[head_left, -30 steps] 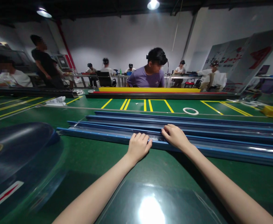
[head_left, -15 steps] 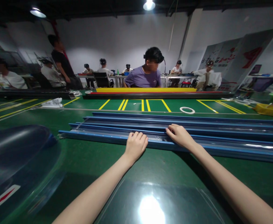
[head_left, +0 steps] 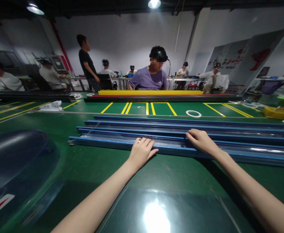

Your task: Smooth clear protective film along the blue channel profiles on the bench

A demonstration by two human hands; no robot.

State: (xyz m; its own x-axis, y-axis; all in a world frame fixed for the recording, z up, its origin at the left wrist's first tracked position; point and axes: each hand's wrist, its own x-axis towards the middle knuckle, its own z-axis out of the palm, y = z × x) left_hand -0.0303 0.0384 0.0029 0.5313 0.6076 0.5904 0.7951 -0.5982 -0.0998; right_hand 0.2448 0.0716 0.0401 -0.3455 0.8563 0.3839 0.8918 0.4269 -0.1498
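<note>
Several long blue plastic channels (head_left: 251, 133) lie side by side across the green table (head_left: 171, 174). My left hand (head_left: 142, 153) rests over the near wall of the front blue channel (head_left: 107, 143), its fingers laid across the edge and its thumb stretched out to the right. Farther right, my right hand (head_left: 202, 141) reaches over the same channel with its fingers closed at the raised inner edge. The fingertips of that hand are partly hidden. Clear film-like material shows at the channels' left ends.
A large dark-blue transparent roll (head_left: 15, 161) fills the left side. A glossy clear sheet (head_left: 187, 210) lies in front of me. Beyond are a white ring (head_left: 193, 113), yellow channels (head_left: 151, 92), a yellow tray (head_left: 280, 114) and a seated co-worker (head_left: 148, 77).
The front channel has slid right, along with my right hand. My left hand stays nearly in place, its thumb now apart. A standing person in the background has moved right.
</note>
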